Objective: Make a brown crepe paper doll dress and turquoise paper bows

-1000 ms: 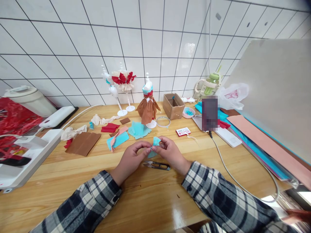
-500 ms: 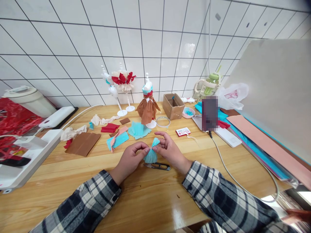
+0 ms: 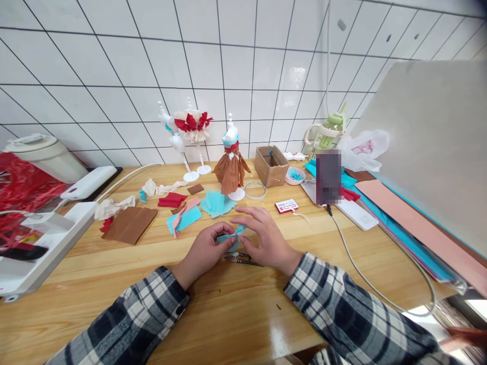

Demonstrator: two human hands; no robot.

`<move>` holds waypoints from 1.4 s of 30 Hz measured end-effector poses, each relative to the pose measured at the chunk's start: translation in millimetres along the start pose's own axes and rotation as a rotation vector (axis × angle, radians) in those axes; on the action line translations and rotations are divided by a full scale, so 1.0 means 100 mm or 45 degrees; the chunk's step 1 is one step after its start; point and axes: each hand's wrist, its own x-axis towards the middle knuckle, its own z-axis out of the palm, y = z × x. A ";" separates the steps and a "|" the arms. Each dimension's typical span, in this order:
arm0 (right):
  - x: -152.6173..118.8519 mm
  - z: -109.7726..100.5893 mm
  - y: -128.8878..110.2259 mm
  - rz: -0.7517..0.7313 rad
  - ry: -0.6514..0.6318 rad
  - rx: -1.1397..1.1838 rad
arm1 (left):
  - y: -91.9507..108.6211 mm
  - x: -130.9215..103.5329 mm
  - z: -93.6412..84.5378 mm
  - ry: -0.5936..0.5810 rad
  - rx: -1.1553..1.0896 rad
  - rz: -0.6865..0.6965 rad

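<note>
A small gathered piece of light blue crepe paper [image 3: 230, 245] is pinched between the thumb and curled forefinger of my left hand [image 3: 208, 247]. My right hand [image 3: 266, 237] is close against its right side, with the thumb tip beside the gathered middle. The fingers of that hand arch over the paper, apart from the thumb. Whatever ties the middle is too small to make out. Under the hands lies a pair of thread snips [image 3: 243, 260], partly covered by my right hand.
Crepe paper scraps [image 3: 184, 220] and a brown sheet [image 3: 130, 225] lie at left. Behind stand a mini mannequin in a brown skirt [image 3: 230, 172], two more mannequins [image 3: 194, 126], and a cardboard box [image 3: 271, 170]. A wire ring [image 3: 255, 190], red-white packet [image 3: 286, 206] and cable [image 3: 353, 268] are nearby.
The blue paper has turned and tilted, so less of its fanned end shows. My right fingers have opened away from the thumb and reach further left over it.
</note>
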 end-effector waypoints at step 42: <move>-0.02 0.24 0.06 1.052 -0.032 1.328 | -0.14 0.07 0.02 0.039 -0.562 -0.207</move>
